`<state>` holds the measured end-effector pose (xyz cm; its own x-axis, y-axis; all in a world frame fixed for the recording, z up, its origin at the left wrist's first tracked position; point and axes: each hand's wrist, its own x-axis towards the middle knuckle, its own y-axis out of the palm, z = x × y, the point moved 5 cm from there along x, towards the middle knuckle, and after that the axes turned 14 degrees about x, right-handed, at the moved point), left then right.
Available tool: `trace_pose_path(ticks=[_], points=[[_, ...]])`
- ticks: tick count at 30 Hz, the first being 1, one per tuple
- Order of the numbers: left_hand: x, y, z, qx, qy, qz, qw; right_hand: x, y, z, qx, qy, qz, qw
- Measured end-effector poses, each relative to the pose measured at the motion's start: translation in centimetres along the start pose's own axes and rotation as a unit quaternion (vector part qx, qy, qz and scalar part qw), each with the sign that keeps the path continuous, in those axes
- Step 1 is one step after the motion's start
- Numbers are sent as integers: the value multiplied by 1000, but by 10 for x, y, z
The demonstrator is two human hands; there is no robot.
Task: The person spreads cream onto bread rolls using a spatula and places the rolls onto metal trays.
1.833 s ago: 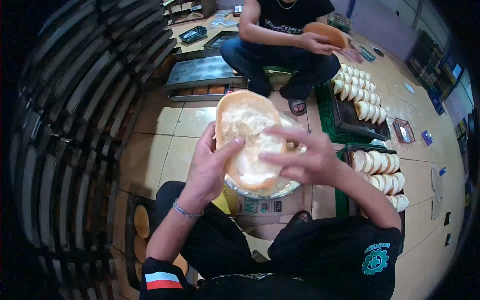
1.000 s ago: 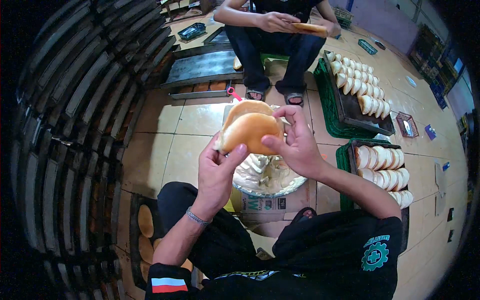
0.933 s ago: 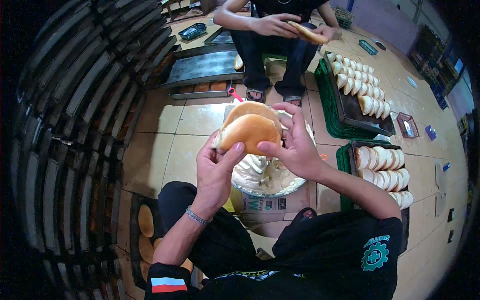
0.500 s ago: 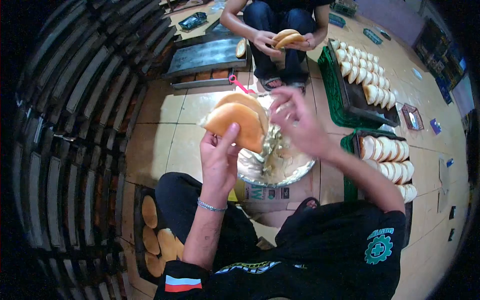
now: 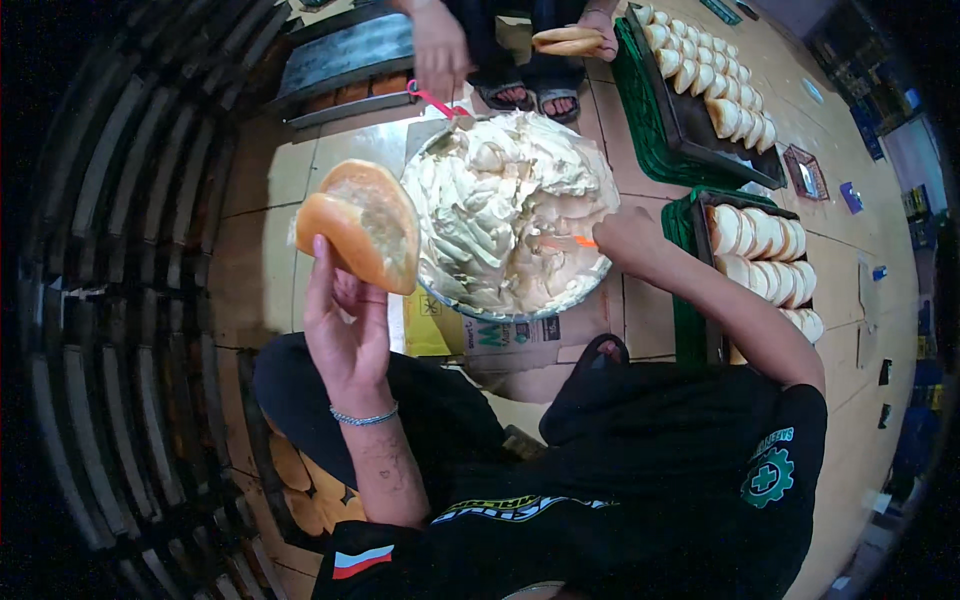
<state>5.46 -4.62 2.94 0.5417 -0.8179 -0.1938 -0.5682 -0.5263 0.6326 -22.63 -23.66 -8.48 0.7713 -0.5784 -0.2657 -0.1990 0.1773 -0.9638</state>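
Observation:
My left hand (image 5: 350, 325) holds up a split round bun (image 5: 345, 240) by its lower edge, its two halves gaping and the pale inside showing. The bun is just left of a large round bowl (image 5: 470, 308) heaped with whipped pale cream (image 5: 470, 200). At the bowl's right side my right hand (image 5: 628, 240) is closed on an orange-handled spreader (image 5: 583, 242), whose blade lies in a hollow of the cream. Most of its handle is hidden in my fist.
Opposite me a co-worker's hand (image 5: 440, 50) is near a pink-red handle (image 5: 432, 98); their other hand holds a bun (image 5: 568, 42). Rows of filled buns stand in trays (image 5: 690, 140) on green crates (image 5: 640, 110) at right. Dark stacked racks (image 5: 130, 250) fill the left.
My left hand has moved left with the bun, away from over the bowl. My right hand, blurred before, now grips the spreader in the cream. The co-worker's one hand has left their bun.

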Motion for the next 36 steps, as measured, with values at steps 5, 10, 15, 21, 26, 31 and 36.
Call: trace_pose_path(ticks=[5, 10, 15, 21, 26, 31, 36], points=[[-3, -14, 4, -2, -10, 16, 1000, -25, -46, -10, 49, 17, 8, 999], [-8, -10, 8, 17, -21, -31, 999, -53, -88, -54, 164, 98, -58, 980], [0, 1, 27, 75, -79, -47, 993, -52, -13, -81, 170, 129, -71, 975], [0, 3, 27, 94, -71, -8, 993, -15, 20, -46, 395, 67, -123, 908], [2, -8, 28, 107, -68, -49, 991, -18, 11, -31, 490, 103, -115, 858], [-1, 9, 27, 112, -74, -73, 988, -18, 16, -23, 556, 94, -100, 820], [5, -4, 31, 91, -75, -25, 993, -34, 10, -33, 616, 115, -62, 777]])
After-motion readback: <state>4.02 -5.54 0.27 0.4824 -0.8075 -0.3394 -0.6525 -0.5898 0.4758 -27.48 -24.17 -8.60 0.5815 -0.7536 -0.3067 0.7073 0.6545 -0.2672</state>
